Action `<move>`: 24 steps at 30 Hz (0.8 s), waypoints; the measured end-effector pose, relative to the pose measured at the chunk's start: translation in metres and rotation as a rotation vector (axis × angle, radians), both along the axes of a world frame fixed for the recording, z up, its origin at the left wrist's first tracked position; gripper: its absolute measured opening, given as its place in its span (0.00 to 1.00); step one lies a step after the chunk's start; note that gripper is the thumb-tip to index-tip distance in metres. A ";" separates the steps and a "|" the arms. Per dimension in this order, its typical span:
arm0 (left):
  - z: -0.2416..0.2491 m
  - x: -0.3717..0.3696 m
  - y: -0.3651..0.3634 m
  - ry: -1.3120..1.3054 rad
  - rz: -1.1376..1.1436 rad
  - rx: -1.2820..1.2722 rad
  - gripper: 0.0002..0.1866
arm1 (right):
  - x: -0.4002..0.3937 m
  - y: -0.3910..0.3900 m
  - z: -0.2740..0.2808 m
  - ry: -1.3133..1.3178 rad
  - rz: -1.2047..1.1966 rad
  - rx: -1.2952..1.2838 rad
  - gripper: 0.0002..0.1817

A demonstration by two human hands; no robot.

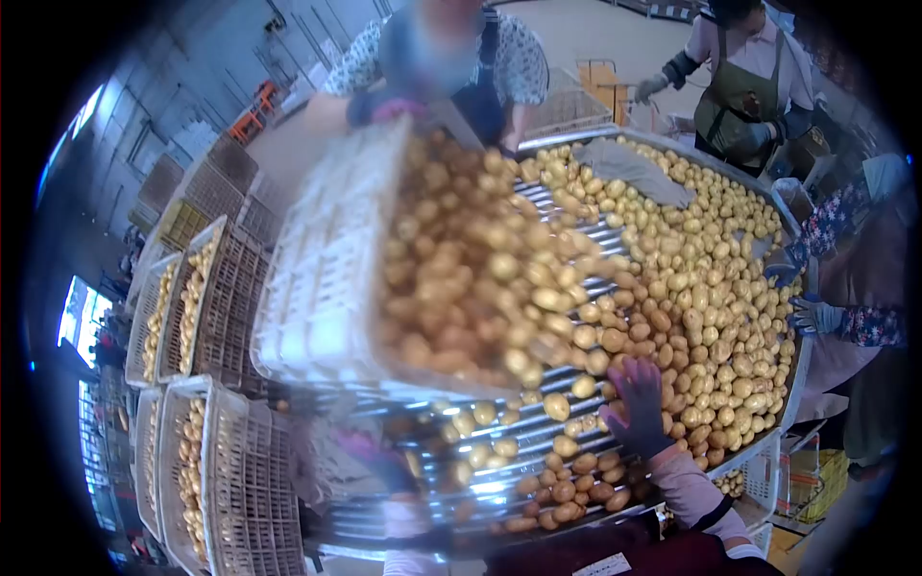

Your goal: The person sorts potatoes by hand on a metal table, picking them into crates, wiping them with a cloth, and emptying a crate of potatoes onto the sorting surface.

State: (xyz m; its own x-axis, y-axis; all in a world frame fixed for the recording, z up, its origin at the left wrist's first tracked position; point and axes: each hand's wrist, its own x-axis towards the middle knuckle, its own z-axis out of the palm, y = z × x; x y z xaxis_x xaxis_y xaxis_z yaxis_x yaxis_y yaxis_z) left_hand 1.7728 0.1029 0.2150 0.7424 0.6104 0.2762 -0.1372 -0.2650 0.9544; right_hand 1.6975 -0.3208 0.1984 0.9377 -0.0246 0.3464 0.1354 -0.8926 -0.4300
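My right hand [639,405], in a purple and dark glove, rests on the potatoes [735,336] with its fingers spread. My left hand [376,459], also gloved, is smeared by motion at the near left of the metal roller table [485,485], beside a greyish cloth-like thing [331,456]. Whether it holds anything is not clear. Between my hands lie loose potatoes on the rollers. A white plastic crate [322,254], blurred, is tipped on its side, and potatoes spill out of it to the right. A person [523,67] opposite me has a gloved hand at its upper edge.
Stacked crates of potatoes [235,480] stand at my left. A grey cloth [634,171] lies on the potatoes at the far side. Another person's gloved hands [816,315] are at the right rim, and a person in an apron [740,106] stands at the far right.
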 end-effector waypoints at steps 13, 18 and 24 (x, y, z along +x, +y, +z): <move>-0.027 0.098 0.075 -0.019 -0.181 0.006 0.48 | 0.026 -0.001 -0.032 0.060 -0.255 -0.064 0.39; -0.024 0.103 0.077 0.033 -0.098 0.269 0.45 | 0.032 -0.002 -0.035 0.031 -0.277 0.022 0.37; -0.076 0.100 0.132 0.004 0.023 0.607 0.28 | 0.038 -0.004 -0.023 0.077 -0.283 0.054 0.37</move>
